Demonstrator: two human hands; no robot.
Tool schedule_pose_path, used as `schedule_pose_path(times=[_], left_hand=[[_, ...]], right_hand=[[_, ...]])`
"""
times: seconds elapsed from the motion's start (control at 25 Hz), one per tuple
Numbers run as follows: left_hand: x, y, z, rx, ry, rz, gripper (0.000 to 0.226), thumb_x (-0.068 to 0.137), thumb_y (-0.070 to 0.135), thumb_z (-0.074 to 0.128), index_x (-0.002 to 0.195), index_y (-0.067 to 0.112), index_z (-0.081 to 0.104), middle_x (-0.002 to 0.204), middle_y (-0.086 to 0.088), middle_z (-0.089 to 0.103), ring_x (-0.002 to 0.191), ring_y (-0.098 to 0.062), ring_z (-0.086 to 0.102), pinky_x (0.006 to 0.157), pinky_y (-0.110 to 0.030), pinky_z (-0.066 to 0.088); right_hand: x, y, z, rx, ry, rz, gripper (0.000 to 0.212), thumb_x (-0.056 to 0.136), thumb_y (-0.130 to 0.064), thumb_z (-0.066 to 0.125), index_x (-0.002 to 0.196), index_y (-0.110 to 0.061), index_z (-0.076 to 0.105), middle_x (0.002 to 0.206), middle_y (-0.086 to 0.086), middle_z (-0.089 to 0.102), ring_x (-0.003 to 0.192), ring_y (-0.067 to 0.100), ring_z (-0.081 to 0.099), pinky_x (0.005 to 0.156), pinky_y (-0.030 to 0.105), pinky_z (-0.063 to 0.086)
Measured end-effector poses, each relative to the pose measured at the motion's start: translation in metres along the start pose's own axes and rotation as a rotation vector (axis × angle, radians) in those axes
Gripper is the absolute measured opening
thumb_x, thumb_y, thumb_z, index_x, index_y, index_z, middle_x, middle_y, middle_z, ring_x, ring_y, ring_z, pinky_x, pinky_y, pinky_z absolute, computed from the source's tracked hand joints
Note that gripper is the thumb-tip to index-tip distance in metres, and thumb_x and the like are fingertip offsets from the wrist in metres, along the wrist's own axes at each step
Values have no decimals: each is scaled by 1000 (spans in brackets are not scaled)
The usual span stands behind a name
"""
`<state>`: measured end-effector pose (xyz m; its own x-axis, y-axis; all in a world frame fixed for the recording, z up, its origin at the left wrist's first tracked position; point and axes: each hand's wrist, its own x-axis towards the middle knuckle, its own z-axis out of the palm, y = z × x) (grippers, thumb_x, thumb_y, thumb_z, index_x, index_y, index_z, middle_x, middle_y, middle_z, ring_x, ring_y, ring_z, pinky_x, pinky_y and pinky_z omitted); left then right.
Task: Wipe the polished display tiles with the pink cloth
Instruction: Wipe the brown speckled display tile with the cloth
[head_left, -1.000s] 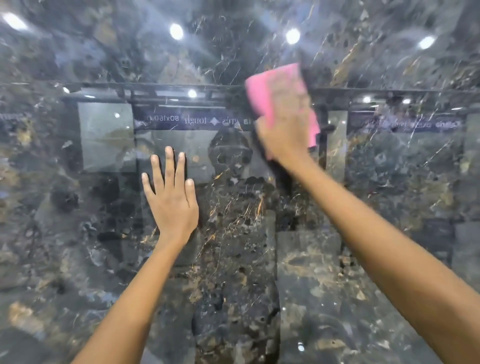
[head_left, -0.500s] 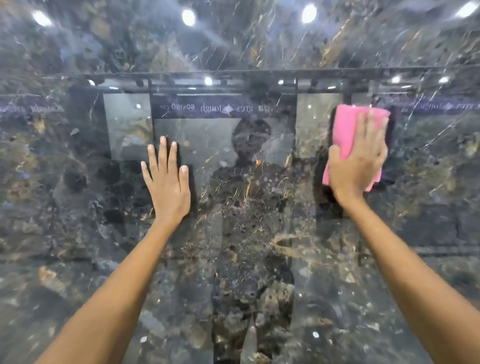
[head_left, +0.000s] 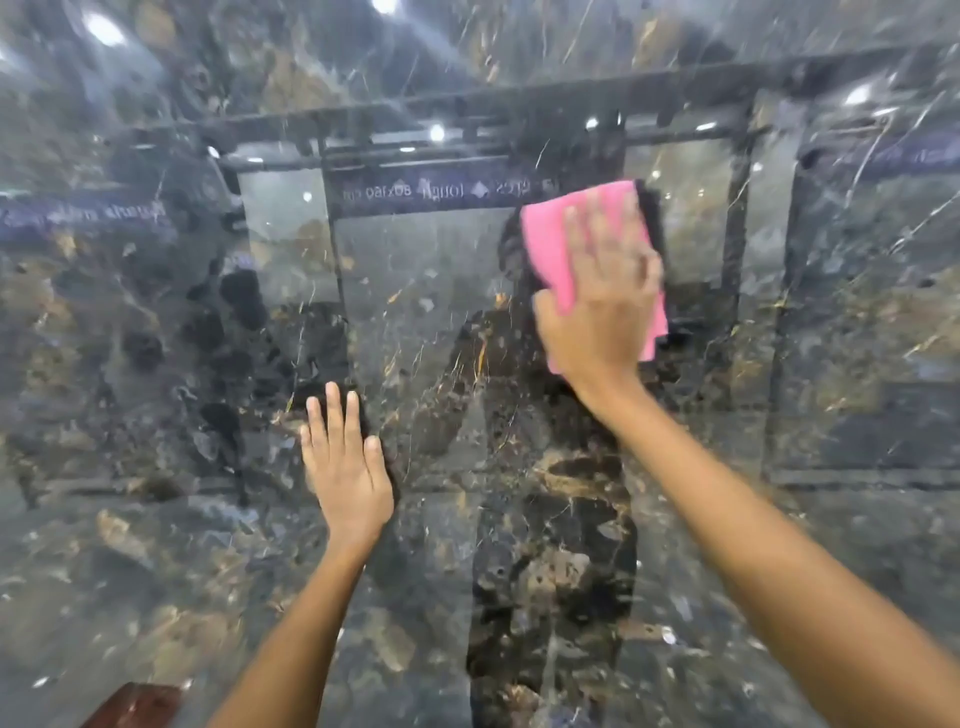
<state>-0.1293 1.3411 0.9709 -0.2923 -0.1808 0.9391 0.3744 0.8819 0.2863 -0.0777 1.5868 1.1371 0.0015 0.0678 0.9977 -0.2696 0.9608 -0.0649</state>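
Flattened under the right hand (head_left: 602, 306), the pink cloth (head_left: 553, 249) is pressed against the dark polished tile (head_left: 857, 364) by straight, spread fingers, not pinched or bunched; the thumb lies along the cloth's left edge. That flat press looks chosen to put as much of the cloth as possible on the glossy face. In the head view, the only one, cloth and hand sit at about one o'clock from the centre, the cloth showing at ten o'clock of the hand and along its right side. The fingers are blurred, so the hand is likely mid-stroke (which way cannot be told).

At about seven o'clock from the cloth and well apart from it, the left hand (head_left: 347, 467) lies open on the tile, fingers straight and close together, holding nothing. It seems to be there as a brace, steadying the person against the surface.

The tile mirrors ceiling lights (head_left: 104, 28), a reversed sign strip (head_left: 431, 189) and the person's dark outline. A reddish-brown wooden corner (head_left: 137, 704) shows at seven o'clock, near the bottom edge.
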Motion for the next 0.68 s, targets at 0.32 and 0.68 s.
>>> schedule_pose_path(times=[0.32,0.68], left_hand=[[-1,-3,-1,1,37,55,52,102,24,26,151,7,29,159,-14,23,150,-24,5,122,-40,0],[-3,-4,4,-66,82,89,50,102,23,29,150,7,30,157,-15,27,148,-33,11,122,-44,4]], right_hand=[[-207,-21,-12,-8,-741,-1098,77,56,-27,77,130,-17,60,141,0,52,134,16,35,117,38,12],[-122,24,-12,-85,-94,-252,78,67,-14,63,143,-16,43,143,7,48,140,27,30,107,42,29]])
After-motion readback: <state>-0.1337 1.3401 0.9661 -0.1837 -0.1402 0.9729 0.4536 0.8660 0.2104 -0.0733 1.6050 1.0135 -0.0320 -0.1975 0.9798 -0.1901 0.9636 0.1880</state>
